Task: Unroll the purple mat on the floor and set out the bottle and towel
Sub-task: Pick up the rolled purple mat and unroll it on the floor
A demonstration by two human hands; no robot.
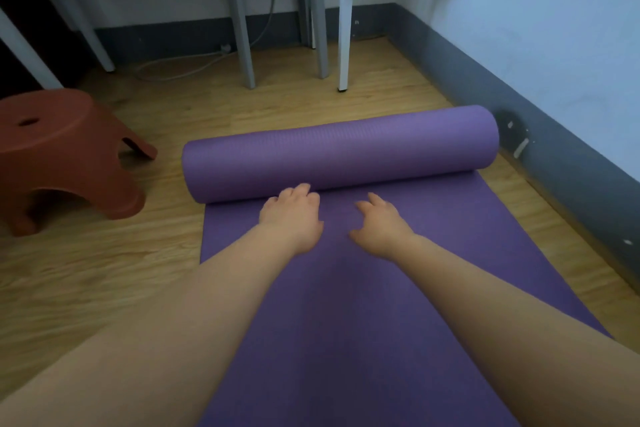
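Left hand (292,215) and right hand (381,224) lie spread on the purple mat (346,305) — wooden floor (104,270) beneath

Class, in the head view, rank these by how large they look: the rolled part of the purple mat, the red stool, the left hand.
1. rolled part of the purple mat
2. red stool, somewhat smaller
3. left hand, clearly smallest

A wood-look floor (104,274) is bounded by pale walls (536,10) with a dark grey skirting (519,87). Grey and white table legs (242,28) are seen at the back, a cable (180,62) behind them. A red-brown stool (65,149) is placed at the left. The light is dim.
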